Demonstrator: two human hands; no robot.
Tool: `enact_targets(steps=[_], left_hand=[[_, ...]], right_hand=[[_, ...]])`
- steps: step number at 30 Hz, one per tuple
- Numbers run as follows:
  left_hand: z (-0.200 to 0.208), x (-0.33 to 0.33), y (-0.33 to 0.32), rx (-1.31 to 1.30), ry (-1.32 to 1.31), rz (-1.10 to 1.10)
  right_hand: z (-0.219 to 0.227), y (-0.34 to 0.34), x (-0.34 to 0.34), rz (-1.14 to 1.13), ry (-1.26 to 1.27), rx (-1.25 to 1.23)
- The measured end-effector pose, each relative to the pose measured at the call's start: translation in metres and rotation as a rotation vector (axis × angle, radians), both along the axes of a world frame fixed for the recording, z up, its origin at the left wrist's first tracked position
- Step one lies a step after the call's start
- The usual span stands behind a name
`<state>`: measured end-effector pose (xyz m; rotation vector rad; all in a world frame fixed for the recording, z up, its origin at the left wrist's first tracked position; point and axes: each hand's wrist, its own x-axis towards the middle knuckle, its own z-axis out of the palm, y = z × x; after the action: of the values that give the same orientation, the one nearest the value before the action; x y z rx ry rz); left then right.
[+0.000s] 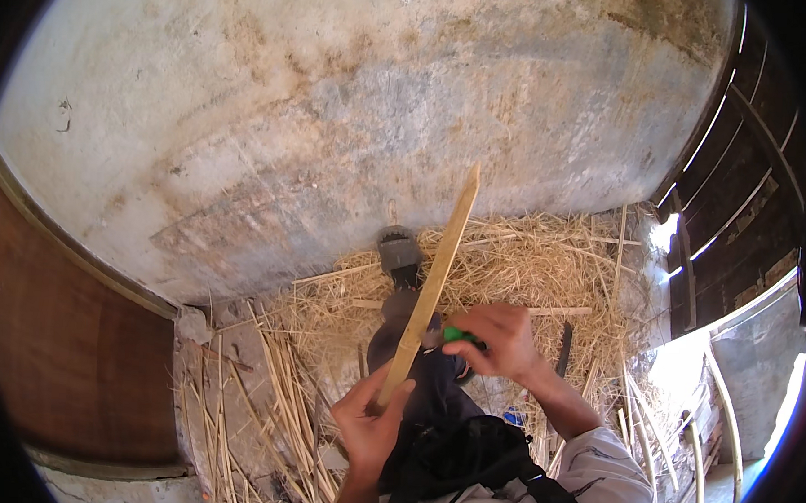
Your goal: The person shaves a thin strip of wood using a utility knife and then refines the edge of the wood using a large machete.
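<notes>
My left hand (370, 421) is closed around the lower end of a long flat bamboo slat (438, 275). The slat slants up and away to a pointed tip, in front of the wall. To its right, my right hand (503, 339) is closed on the green handle (454, 334) of a small tool. A short greyish part of that tool shows beside the slat's edge; its kind is too small to make out, and I cannot tell whether it touches the slat. Beneath the slat is my leg in dark trousers, with a dark shoe (398, 251) near the wall.
Straw and shavings (529, 257) cover the floor by the stained wall (408, 126). A dark, blade-like piece (565, 348) lies right of my right hand. Thin bamboo strips (289, 399) pile up at left, near a brown wooden panel (75, 336). Curved poles (727, 409) lean at right.
</notes>
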<state>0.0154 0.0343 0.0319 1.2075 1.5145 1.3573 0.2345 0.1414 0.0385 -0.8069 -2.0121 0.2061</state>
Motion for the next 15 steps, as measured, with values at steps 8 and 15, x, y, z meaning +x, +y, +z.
enact_targets(steps=[8, 15], left_hand=[[0.0085, 0.0084, 0.0058, 0.033, 0.065, 0.023], [0.0003, 0.0064, 0.0111, 0.149, 0.119, -0.01]], right_hand=[[-0.0026, -0.0074, -0.0057, 0.017, -0.01, 0.003], [-0.0051, -0.0067, -0.0118, -0.068, -0.008, 0.073]])
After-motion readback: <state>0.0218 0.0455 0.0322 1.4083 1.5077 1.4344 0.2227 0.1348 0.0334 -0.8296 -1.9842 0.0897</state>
